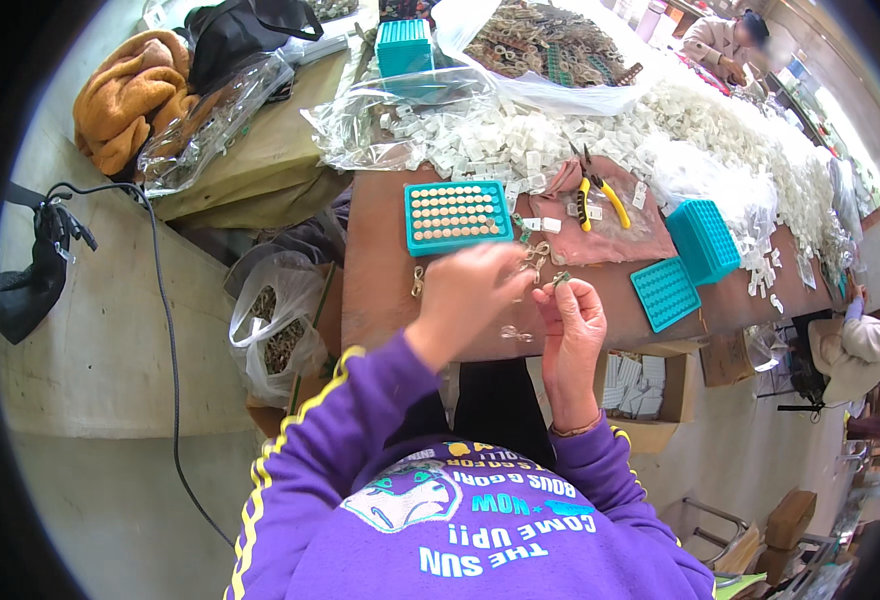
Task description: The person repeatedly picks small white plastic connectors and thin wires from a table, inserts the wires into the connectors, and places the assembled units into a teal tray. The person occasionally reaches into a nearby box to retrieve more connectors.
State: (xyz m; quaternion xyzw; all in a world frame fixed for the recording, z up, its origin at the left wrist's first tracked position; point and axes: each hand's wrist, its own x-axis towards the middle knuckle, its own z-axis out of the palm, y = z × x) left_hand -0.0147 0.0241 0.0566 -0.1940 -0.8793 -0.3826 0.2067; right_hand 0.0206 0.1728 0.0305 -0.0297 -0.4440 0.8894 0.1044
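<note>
Over the front of the brown table, my right hand pinches a tiny greenish piece between thumb and fingertips. My left hand hovers just beside it, smeared by motion, so its fingers are unclear. Small gold-toned link-like pieces lie just beyond the hands, and another gold piece rests left of them. Behind my left hand sits a teal tray with rows of round beige discs. Yellow-handled pliers lie on a pink cloth at the right.
A teal box and flat teal tray stand right of the cloth. Clear plastic pieces heap across the back. A plastic bag hangs at the left; a carton stands below right. Other people sit farther off.
</note>
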